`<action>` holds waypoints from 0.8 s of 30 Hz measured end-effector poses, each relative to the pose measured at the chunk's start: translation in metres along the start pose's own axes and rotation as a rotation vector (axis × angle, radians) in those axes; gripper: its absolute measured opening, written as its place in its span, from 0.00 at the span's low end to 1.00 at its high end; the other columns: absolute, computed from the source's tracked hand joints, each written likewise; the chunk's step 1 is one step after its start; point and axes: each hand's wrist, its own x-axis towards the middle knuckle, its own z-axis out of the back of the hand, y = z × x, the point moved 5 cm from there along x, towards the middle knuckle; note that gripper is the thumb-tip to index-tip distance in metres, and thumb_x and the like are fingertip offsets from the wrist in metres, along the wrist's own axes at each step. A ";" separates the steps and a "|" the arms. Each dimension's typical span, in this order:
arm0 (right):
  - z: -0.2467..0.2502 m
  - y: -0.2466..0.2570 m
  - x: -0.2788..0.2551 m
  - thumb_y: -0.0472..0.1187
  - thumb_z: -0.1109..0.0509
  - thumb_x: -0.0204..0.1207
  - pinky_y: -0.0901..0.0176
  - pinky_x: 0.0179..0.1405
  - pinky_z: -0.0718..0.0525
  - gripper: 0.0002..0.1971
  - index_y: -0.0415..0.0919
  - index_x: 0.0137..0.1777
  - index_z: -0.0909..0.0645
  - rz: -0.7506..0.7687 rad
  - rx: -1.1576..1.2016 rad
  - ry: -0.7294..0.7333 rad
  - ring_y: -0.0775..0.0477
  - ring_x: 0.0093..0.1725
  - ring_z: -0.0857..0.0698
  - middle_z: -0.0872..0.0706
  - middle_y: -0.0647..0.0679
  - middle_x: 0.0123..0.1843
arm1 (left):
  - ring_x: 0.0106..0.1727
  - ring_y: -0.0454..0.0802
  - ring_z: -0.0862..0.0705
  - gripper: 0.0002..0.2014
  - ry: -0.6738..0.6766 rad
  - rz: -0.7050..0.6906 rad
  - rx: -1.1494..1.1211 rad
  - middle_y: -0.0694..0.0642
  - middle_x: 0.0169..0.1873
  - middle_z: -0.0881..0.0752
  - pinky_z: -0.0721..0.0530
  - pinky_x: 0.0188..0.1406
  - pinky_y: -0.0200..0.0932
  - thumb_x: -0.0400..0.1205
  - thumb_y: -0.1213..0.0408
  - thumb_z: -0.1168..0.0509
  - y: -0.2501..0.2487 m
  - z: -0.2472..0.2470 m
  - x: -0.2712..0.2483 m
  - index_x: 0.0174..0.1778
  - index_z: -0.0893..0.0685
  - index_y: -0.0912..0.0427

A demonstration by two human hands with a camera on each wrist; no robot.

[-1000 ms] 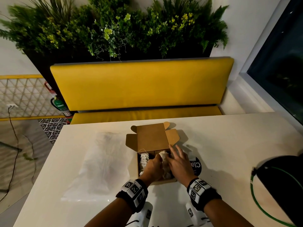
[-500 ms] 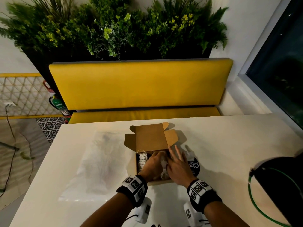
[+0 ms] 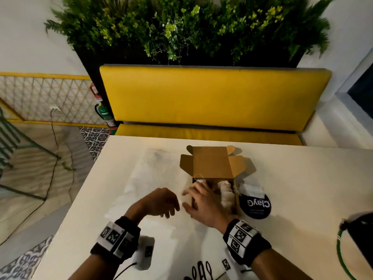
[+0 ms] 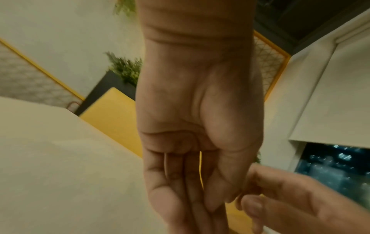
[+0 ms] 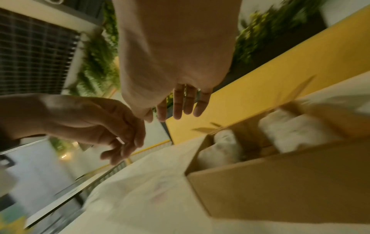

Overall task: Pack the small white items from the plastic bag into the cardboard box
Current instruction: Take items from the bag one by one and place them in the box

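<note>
Hovering, both relaxed: left hand (image 3: 161, 202) over plastic bag (image 3: 153, 178), right hand (image 3: 203, 207) over cardboard box (image 3: 214, 164) (lid up).

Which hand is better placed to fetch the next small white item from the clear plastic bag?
Left. The left hand hangs empty over the clear plastic bag, while the right hand is at the brown cardboard box.
</note>
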 end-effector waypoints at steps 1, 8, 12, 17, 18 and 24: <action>-0.013 0.016 0.006 0.62 0.35 0.76 0.50 0.60 0.23 0.21 0.52 0.62 0.24 0.027 -0.033 0.090 0.50 0.62 0.29 0.24 0.52 0.60 | 0.37 0.46 0.11 0.13 0.011 0.052 -0.005 0.50 0.36 0.11 0.16 0.32 0.34 0.80 0.73 0.41 0.014 0.001 -0.010 0.47 0.11 0.57; -0.082 0.068 0.033 0.50 0.30 0.74 0.43 0.56 0.25 0.18 0.48 0.61 0.26 0.137 -0.351 0.353 0.39 0.63 0.27 0.23 0.45 0.61 | 0.39 0.45 0.11 0.13 0.095 0.254 0.026 0.58 0.49 0.08 0.13 0.40 0.35 0.79 0.72 0.39 0.080 -0.004 -0.045 0.51 0.09 0.62; -0.081 0.070 0.044 0.42 0.36 0.77 0.47 0.51 0.22 0.06 0.46 0.51 0.21 0.069 -0.198 0.260 0.39 0.56 0.19 0.16 0.47 0.51 | 0.61 0.48 0.15 0.15 0.017 0.206 0.210 0.53 0.62 0.13 0.22 0.58 0.37 0.83 0.67 0.39 0.103 -0.008 -0.061 0.62 0.13 0.54; -0.050 0.078 0.053 0.43 0.36 0.82 0.51 0.40 0.19 0.03 0.46 0.48 0.23 0.074 0.011 -0.006 0.46 0.44 0.17 0.17 0.49 0.45 | 0.66 0.54 0.22 0.16 -0.484 -0.101 0.136 0.56 0.65 0.20 0.24 0.67 0.44 0.86 0.65 0.45 0.102 -0.013 -0.062 0.67 0.20 0.57; -0.044 0.081 0.053 0.44 0.37 0.83 0.51 0.40 0.18 0.04 0.46 0.49 0.22 0.084 0.049 -0.037 0.47 0.44 0.17 0.17 0.49 0.45 | 0.63 0.55 0.21 0.15 -0.576 -0.153 0.161 0.56 0.63 0.19 0.21 0.63 0.46 0.86 0.64 0.46 0.098 -0.011 -0.059 0.66 0.19 0.58; 0.003 0.095 0.062 0.40 0.36 0.85 0.51 0.37 0.15 0.04 0.44 0.48 0.22 0.021 0.161 -0.299 0.53 0.41 0.17 0.16 0.52 0.44 | 0.58 0.62 0.16 0.19 -0.552 -0.069 0.352 0.57 0.60 0.17 0.15 0.51 0.54 0.84 0.59 0.50 0.093 0.023 -0.035 0.69 0.26 0.58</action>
